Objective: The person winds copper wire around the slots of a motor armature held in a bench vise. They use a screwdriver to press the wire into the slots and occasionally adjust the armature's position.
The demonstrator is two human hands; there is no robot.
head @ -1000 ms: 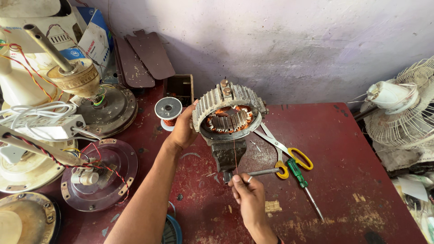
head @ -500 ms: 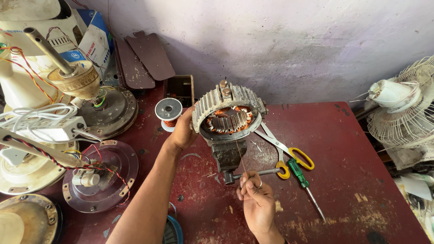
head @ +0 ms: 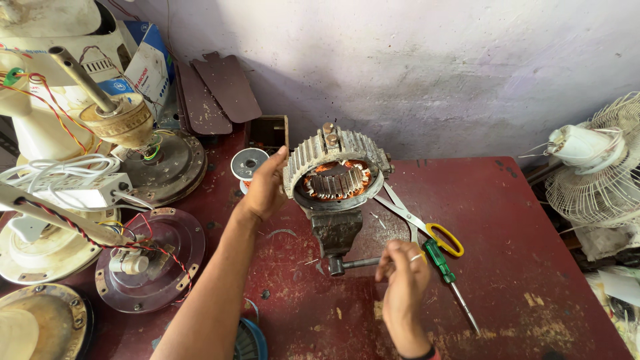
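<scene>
Yellow-handled scissors [head: 427, 223], a green screwdriver [head: 448, 273] and a wire spool [head: 248, 164] lie nearby.

Single view only, from a head-worn camera, so no overlap with any other. Looks steeply down and forward over a worn dark-red wooden table [head: 533, 220] toward a pale, stained plaster wall [head: 433, 67] filling the top. Sits close, within arm's reach: both forearms enter from the bottom edge, left hand [head: 265, 190] and right hand [head: 402, 277] near frame centre.
</scene>
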